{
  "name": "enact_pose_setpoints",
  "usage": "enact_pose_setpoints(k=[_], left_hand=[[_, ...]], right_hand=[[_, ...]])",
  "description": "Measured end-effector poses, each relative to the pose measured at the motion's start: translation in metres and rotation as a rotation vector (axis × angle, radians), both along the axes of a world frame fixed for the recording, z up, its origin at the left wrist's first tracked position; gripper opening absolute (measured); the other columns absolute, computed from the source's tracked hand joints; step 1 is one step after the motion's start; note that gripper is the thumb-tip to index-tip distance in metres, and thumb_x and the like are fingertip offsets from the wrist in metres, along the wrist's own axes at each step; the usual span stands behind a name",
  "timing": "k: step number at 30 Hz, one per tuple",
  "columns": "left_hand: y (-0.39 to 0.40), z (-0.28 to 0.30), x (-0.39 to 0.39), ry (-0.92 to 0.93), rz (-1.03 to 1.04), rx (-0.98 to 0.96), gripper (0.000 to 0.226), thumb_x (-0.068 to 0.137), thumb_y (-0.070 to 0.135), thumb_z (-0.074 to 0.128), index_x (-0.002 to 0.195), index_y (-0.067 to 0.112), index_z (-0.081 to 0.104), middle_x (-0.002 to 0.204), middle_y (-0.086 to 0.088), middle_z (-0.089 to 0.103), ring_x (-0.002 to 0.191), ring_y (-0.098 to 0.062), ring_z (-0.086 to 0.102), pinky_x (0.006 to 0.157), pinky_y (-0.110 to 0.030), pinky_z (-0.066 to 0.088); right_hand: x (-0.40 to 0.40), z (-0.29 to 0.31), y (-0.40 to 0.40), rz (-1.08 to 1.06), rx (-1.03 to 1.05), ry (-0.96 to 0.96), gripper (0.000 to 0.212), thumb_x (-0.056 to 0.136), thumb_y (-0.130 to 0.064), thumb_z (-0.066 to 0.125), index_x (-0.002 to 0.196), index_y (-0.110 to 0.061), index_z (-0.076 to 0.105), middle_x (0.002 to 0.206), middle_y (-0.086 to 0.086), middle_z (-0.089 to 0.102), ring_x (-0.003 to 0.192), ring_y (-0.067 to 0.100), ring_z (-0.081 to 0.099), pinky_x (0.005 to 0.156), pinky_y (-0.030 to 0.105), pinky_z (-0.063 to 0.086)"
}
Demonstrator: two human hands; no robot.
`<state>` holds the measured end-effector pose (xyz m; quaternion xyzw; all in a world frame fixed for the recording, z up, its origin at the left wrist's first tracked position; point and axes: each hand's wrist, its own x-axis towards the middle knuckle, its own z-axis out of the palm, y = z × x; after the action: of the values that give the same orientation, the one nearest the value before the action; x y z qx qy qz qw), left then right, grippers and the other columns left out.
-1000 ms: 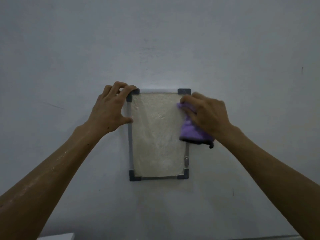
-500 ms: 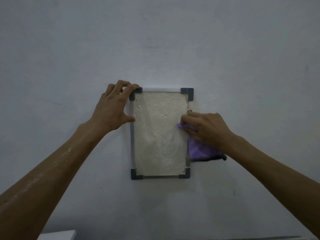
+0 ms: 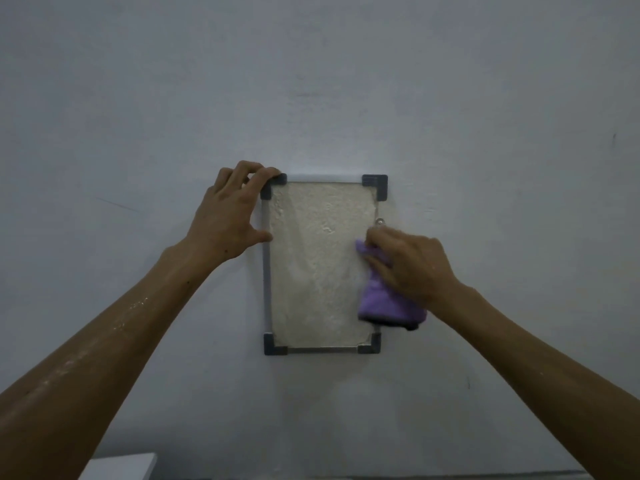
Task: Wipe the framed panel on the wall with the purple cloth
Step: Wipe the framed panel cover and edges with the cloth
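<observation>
Two hands at the framed panel (image 3: 318, 265), which hangs on the wall (image 3: 485, 133) at picture centre. Left hand (image 3: 228, 220): fingers curled over the panel's upper left corner, thumb on its left edge. Right hand (image 3: 412, 265): fingers bunched on the purple cloth (image 3: 384, 306), pressing it to the panel's right side.

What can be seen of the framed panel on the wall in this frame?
The framed panel is an upright rectangle flat against the pale wall. A thin light frame with four dark corner pieces surrounds a cream, rough, smeared-looking surface. A small metal fitting sits on its right edge. The left hand grips the top left corner, thumb on the left edge. The right hand presses the purple cloth against the lower right part, hiding that edge.
</observation>
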<state>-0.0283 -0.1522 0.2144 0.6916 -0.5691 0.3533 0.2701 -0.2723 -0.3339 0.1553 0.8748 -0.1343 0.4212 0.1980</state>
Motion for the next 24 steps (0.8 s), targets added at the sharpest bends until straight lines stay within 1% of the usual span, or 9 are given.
enact_pose_setpoints(k=[2, 6, 8, 10, 13, 15, 18, 21, 24], left_hand=[[0.002, -0.001, -0.003, 0.015, -0.007, -0.018, 0.103, 0.062, 0.029, 0.095, 0.148, 0.025, 0.039, 0.146, -0.002, 0.041, 0.133, -0.029, 0.037, 0.108, -0.050, 0.043], [0.007, -0.009, -0.018, -0.010, 0.085, -0.027, 0.101, 0.073, 0.025, 0.089, 0.156, 0.018, 0.031, 0.159, -0.005, 0.034, 0.146, -0.029, 0.028, 0.115, -0.050, 0.037], [0.008, -0.024, -0.033, 0.060, 0.073, -0.139, 0.087, 0.082, 0.020, 0.080, 0.155, 0.012, 0.033, 0.159, -0.008, 0.034, 0.146, -0.028, 0.031, 0.114, -0.045, 0.040], [0.011, -0.041, -0.052, 0.174, -0.011, -0.269, 0.055, 0.088, 0.019, 0.074, 0.139, 0.011, 0.054, 0.138, -0.007, 0.054, 0.126, -0.022, 0.052, 0.100, -0.034, 0.050], [0.015, -0.067, -0.085, 0.406, -0.183, -0.237, 0.007, 0.093, 0.024, 0.069, 0.100, 0.023, 0.072, 0.093, 0.011, 0.070, 0.086, -0.001, 0.066, 0.077, -0.013, 0.052], [0.015, -0.083, -0.101, 0.480, -0.258, -0.189, 0.010, 0.096, 0.028, 0.066, 0.093, 0.029, 0.075, 0.084, 0.018, 0.071, 0.080, 0.006, 0.066, 0.074, -0.007, 0.050], [0.013, -0.098, -0.113, 0.571, -0.276, -0.149, 0.015, 0.099, 0.032, 0.060, 0.099, 0.036, 0.075, 0.084, 0.027, 0.067, 0.082, 0.017, 0.063, 0.076, -0.001, 0.046], [0.013, -0.101, -0.108, 0.719, -0.303, -0.205, 0.012, 0.100, 0.036, 0.060, 0.100, 0.039, 0.071, 0.086, 0.028, 0.068, 0.085, 0.018, 0.063, 0.072, 0.000, 0.045], [0.013, -0.102, -0.099, 0.848, -0.309, -0.293, 0.013, 0.094, 0.048, 0.067, 0.098, 0.036, 0.069, 0.089, 0.022, 0.072, 0.087, 0.013, 0.066, 0.071, -0.003, 0.049]], right_hand=[[0.003, -0.013, 0.006, -0.014, 0.031, 0.064, 0.021, 0.098, -0.048, 0.053, 0.098, -0.027, 0.053, 0.091, -0.008, 0.064, 0.065, 0.012, 0.058, 0.058, 0.022, 0.035], [0.007, -0.025, 0.024, 0.164, 0.472, -0.331, 0.018, 0.095, -0.044, 0.063, 0.103, -0.028, 0.064, 0.093, -0.011, 0.068, 0.078, 0.006, 0.063, 0.067, 0.019, 0.050], [0.012, -0.034, 0.038, 0.294, 0.721, -0.424, 0.014, 0.094, -0.039, 0.065, 0.102, -0.027, 0.067, 0.094, -0.011, 0.070, 0.085, 0.004, 0.066, 0.071, 0.020, 0.054], [0.016, -0.043, 0.053, 0.418, 0.906, -0.448, 0.009, 0.095, -0.038, 0.065, 0.101, -0.031, 0.068, 0.094, -0.013, 0.071, 0.087, 0.001, 0.067, 0.071, 0.017, 0.054], [0.024, -0.051, 0.075, 0.563, 1.140, -0.500, 0.010, 0.094, -0.039, 0.066, 0.102, -0.033, 0.068, 0.098, -0.013, 0.072, 0.091, 0.003, 0.068, 0.077, 0.027, 0.060], [0.032, -0.056, 0.089, 0.579, 1.208, -0.559, 0.017, 0.091, -0.045, 0.069, 0.100, -0.030, 0.065, 0.096, -0.009, 0.073, 0.088, 0.006, 0.070, 0.074, 0.032, 0.062], [0.042, -0.059, 0.105, 0.587, 1.284, -0.641, 0.033, 0.088, -0.056, 0.069, 0.098, -0.025, 0.063, 0.091, -0.006, 0.074, 0.084, 0.007, 0.072, 0.070, 0.027, 0.060], [0.047, -0.062, 0.110, 0.683, 1.312, -0.616, 0.025, 0.091, -0.045, 0.069, 0.105, -0.024, 0.066, 0.097, -0.010, 0.075, 0.092, 0.004, 0.071, 0.074, 0.020, 0.059], [0.049, -0.063, 0.110, 0.767, 1.284, -0.470, 0.017, 0.097, -0.027, 0.064, 0.113, -0.024, 0.065, 0.107, -0.011, 0.073, 0.102, 0.003, 0.068, 0.081, 0.019, 0.057]])
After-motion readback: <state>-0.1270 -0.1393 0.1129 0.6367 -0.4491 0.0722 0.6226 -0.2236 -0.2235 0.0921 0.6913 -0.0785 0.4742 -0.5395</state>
